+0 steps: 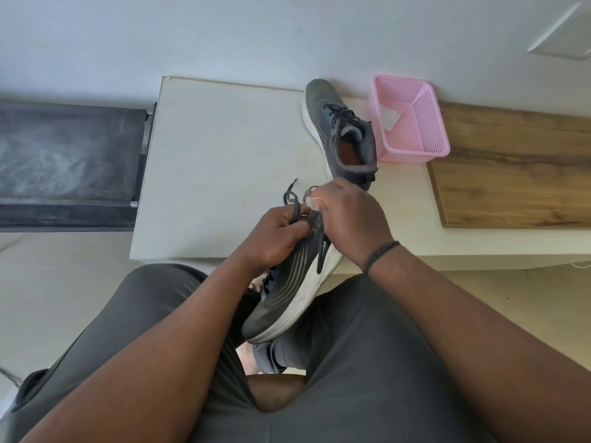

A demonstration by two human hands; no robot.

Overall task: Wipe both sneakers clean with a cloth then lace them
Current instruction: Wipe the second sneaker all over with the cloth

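Observation:
A grey sneaker with a white sole (287, 298) lies tilted between my knees, its toe toward me and its heel end on the white table's front edge. My left hand (275, 238) grips its dark lace (292, 203), whose loose end loops above my fingers. My right hand (348, 219) is curled over the sneaker's collar and pinches the lace near the tongue; the pinch itself is partly hidden. The second grey sneaker (339, 129) stands laced on the table, toe pointing away. A white cloth (388, 118) lies in the pink basket (415, 145).
The white table (217, 161) stands against a white wall. A wooden board (511, 167) covers its right part, behind the basket. A dark grey treadmill-like surface (67, 158) lies to the left. My legs in grey trousers fill the foreground.

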